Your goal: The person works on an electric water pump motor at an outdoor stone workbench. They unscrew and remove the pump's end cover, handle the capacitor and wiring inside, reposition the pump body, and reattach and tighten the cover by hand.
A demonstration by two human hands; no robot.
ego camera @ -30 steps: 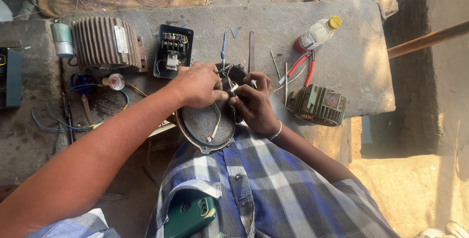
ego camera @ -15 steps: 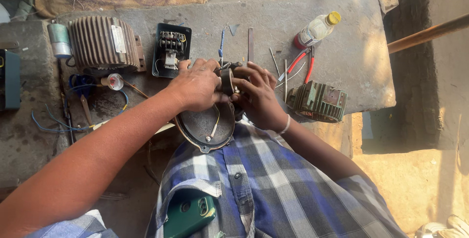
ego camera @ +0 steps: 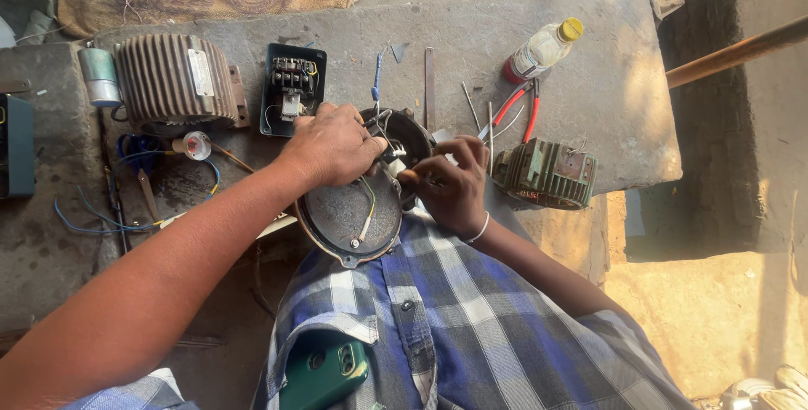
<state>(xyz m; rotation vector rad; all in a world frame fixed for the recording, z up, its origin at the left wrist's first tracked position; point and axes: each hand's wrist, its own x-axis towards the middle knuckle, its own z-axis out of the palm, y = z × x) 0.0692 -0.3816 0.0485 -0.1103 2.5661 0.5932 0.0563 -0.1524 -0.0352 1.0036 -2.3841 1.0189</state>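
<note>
A round grey motor end cover [ego camera: 347,218] with loose wires rests against my chest at the slab's near edge. My left hand [ego camera: 332,145] grips its top rim and the wire bundle. My right hand [ego camera: 450,183] pinches a small white wire connector [ego camera: 396,166] beside the cover's dark centre. A yellow-green wire hangs down over the cover's face.
On the stone slab [ego camera: 606,82] lie a finned grey motor body [ego camera: 172,82], a black switch box [ego camera: 290,90], red-handled pliers [ego camera: 518,107], a yellow-capped bottle [ego camera: 543,48], a small green motor [ego camera: 547,174] and blue wires [ego camera: 126,208]. A green phone [ego camera: 324,372] sits in my shirt pocket.
Both hands have shifted slightly on the cover, staying at the wires. The view has moved a little; the cover stays against my chest.
</note>
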